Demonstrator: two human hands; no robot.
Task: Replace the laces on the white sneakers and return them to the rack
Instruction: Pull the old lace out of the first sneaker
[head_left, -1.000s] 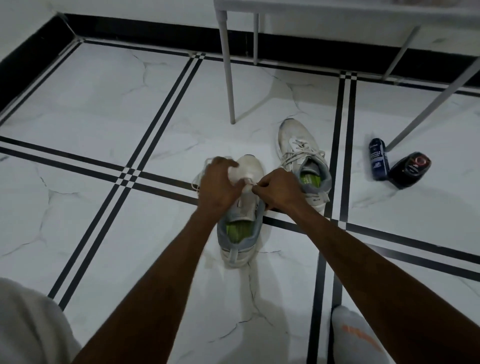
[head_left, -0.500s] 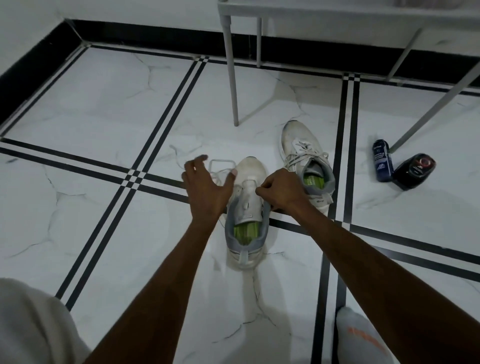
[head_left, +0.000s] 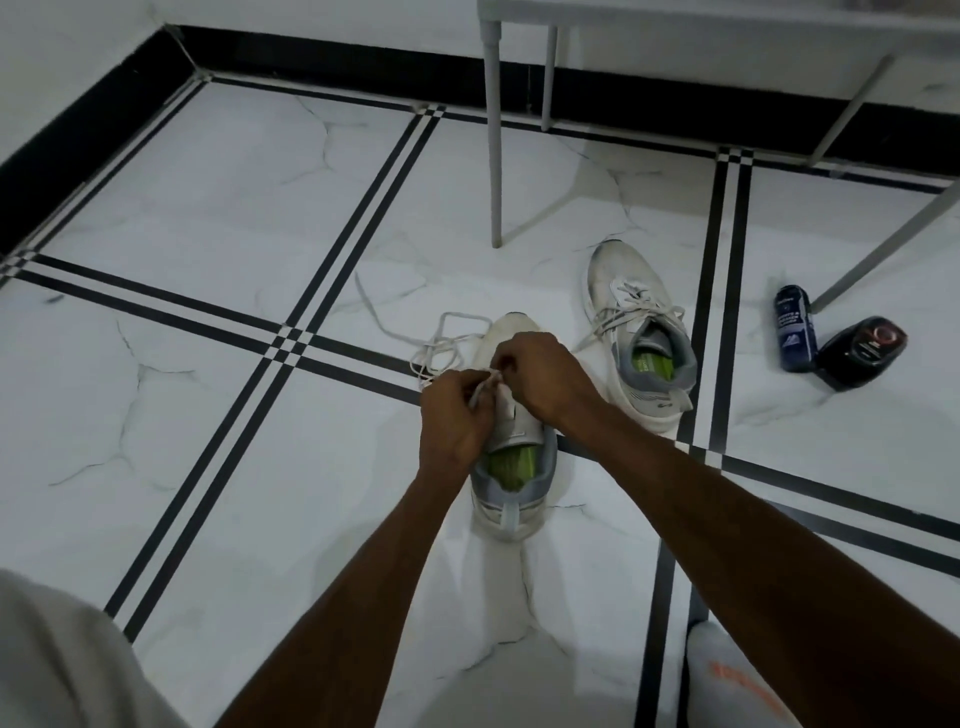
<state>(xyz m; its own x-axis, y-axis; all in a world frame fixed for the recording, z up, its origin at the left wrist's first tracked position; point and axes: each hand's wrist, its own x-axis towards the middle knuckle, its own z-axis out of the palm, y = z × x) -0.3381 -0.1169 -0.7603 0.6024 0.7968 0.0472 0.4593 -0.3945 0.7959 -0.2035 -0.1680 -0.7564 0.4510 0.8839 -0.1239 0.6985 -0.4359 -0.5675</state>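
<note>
A white sneaker (head_left: 511, 499) with a grey collar and green insole stands on the floor in front of me, toe pointing away. My left hand (head_left: 453, 413) and my right hand (head_left: 540, 376) meet over its tongue, each pinching part of a white lace (head_left: 441, 338). The rest of that lace trails in loops on the floor to the left of the toe. A second white sneaker (head_left: 636, 332), laced, lies to the right and a little farther off.
A grey metal rack leg (head_left: 494, 140) stands just beyond the sneakers, with more legs to the right. Two dark bottles, a blue one (head_left: 794, 330) and a black one (head_left: 862, 351), lie on the floor at right. My socked foot (head_left: 727, 680) shows at bottom right.
My left hand, spread open beside the shoe half a second ago, has come back onto the tongue and pinched the lace. More lace now lies loose on the floor at left.
</note>
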